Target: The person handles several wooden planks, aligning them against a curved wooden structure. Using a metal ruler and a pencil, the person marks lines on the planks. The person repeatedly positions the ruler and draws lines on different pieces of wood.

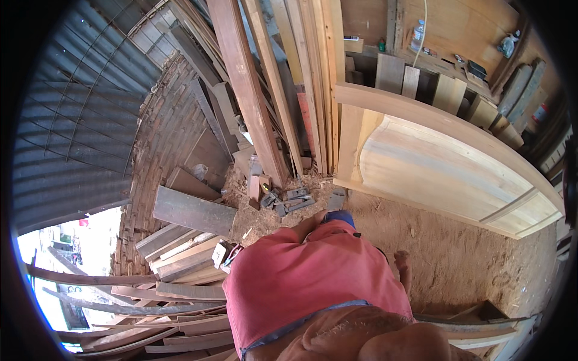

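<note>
Bare skin [337,334] cut off below, pink shirt [313,277], hands [403,265] mostly hidden behind it

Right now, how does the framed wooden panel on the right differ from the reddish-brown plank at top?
The framed panel is broad, while the reddish-brown plank is long and narrow. The framed panel has a pale, curved-edged inset; the plank's visible face is plain. Both are wooden.

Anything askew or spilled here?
Mostly just untidy: boards at left lie at mixed angles in a loose heap rather than stacked, and shavings litter the ground around the grey tools. No clear damage visible.
</note>
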